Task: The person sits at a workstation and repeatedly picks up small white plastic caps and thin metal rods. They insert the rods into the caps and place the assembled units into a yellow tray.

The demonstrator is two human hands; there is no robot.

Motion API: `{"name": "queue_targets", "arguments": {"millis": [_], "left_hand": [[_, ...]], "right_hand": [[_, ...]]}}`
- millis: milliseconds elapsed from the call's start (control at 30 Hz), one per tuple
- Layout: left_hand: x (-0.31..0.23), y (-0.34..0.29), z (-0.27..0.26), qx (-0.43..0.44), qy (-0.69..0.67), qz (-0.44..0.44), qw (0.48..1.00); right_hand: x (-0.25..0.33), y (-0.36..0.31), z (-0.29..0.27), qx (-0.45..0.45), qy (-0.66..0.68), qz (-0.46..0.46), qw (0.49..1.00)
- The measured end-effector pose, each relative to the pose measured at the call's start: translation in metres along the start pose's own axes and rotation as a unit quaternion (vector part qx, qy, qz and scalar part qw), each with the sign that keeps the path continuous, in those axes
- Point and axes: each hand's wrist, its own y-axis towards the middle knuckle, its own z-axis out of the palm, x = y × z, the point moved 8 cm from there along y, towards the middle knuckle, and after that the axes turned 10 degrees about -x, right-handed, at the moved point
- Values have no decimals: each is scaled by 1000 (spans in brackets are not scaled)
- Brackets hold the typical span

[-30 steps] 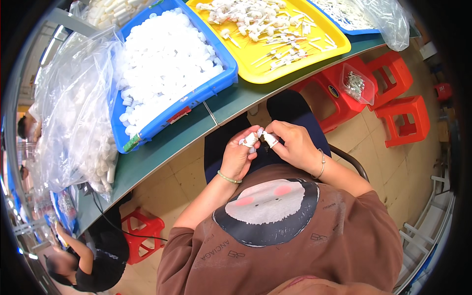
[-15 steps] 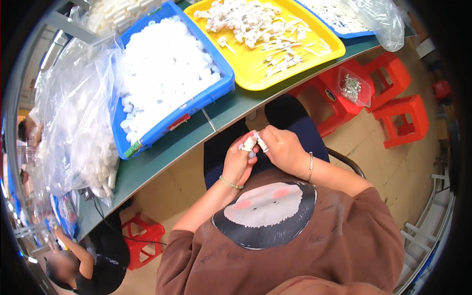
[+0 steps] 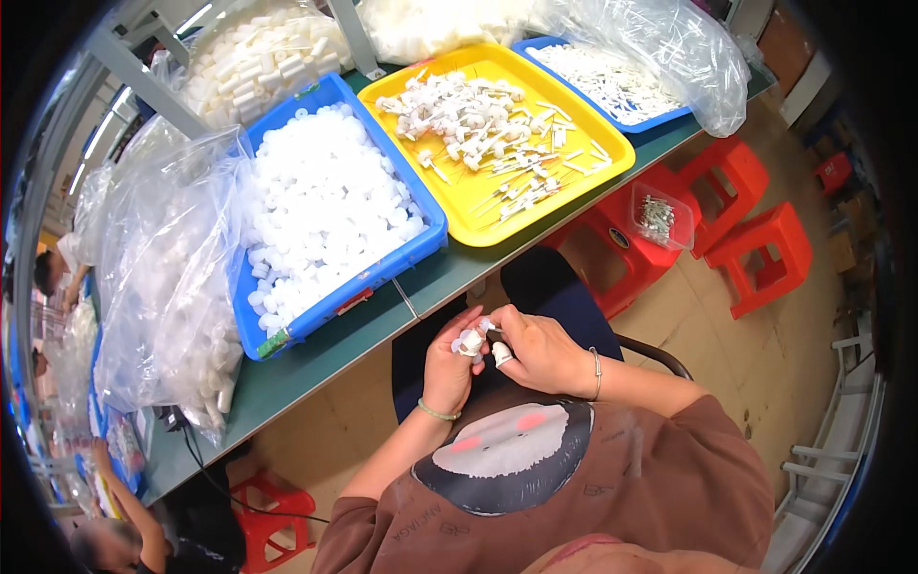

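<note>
Close together over my lap, both hands work on small white plastic pieces [image 3: 485, 326]. My left hand [image 3: 448, 371] is closed around several of them, with a white wrapping [image 3: 469, 342] on its thumb. My right hand [image 3: 553, 355] pinches at a piece beside the left fingertips; its thumb also seems to wear a white cover [image 3: 501, 354]. The exact shape of the pinched piece is too small to make out. Ahead on the table, a blue bin [image 3: 435, 234] is heaped with white plastic caps [image 3: 330, 201]. A yellow tray [image 3: 564, 206] holds white parts with thin stems [image 3: 469, 120].
The green table [image 3: 316, 359] runs diagonally ahead. Clear plastic bags [image 3: 158, 258] bulge at the left. Another blue tray [image 3: 660, 121] of thin white sticks stands far right. Red stools [image 3: 760, 244], one bearing a clear box [image 3: 660, 218] of small parts, stand right. A co-worker [image 3: 120, 536] sits lower left.
The view has shifted, so the table and trays sit lower in the picture. My hands stay together; the right fingers have changed position at the pieces, and its thumb now points apart from them.
</note>
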Motion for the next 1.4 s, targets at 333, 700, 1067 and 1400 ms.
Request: {"name": "queue_targets", "arguments": {"millis": [333,700,1067,1400], "left_hand": [[0,-2,2,-21,19,-19,999],[1,-9,10,53,-81,-82,992],[-30,-10,31,108,-8,-44,993],[-24,-23,11,32,-75,-12,997]], "right_hand": [[-32,-7,-2,15,193,230,954],[-21,91,-184,-217,-212,-68,950],[-94,161,-173,88,-379,40,920],[17,78,-169,-163,-34,-123,978]]}}
